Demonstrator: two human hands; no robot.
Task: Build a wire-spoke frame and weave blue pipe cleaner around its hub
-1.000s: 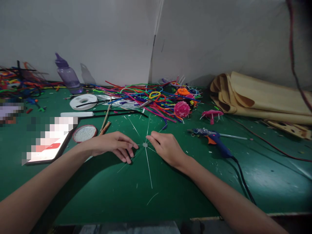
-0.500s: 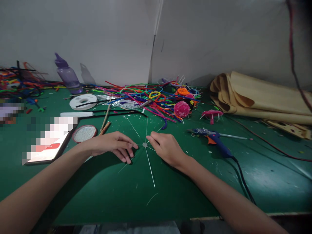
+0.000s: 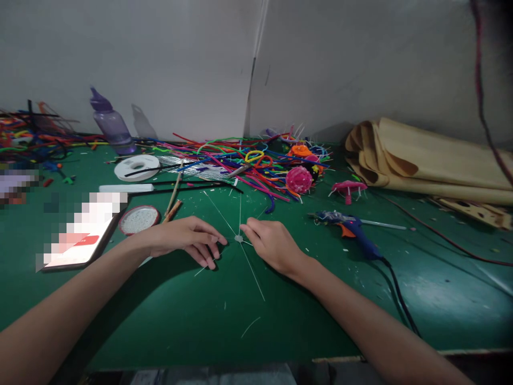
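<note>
A small grey hub (image 3: 239, 238) with several thin clear spokes lies flat on the green table (image 3: 192, 315). My left hand (image 3: 187, 239) rests palm down just left of it, fingers stretched out and touching the spokes. My right hand (image 3: 269, 244) lies to the right, its fingertips pressed together on the spokes at the hub. One long spoke (image 3: 253, 271) runs toward me and to the right.
A pile of coloured pipe cleaners (image 3: 248, 163) and a pink ball (image 3: 298, 179) lie behind. A blue glue gun (image 3: 352, 230) with its cable sits right. A phone (image 3: 78, 240), round dish (image 3: 139, 220), tape reel (image 3: 137, 167), purple bottle (image 3: 111, 124) and tan cloth (image 3: 425, 160) surround.
The spoked piece has turned on the table: its long near spoke swung from pointing straight toward me round to the right. Both hands stayed in place.
</note>
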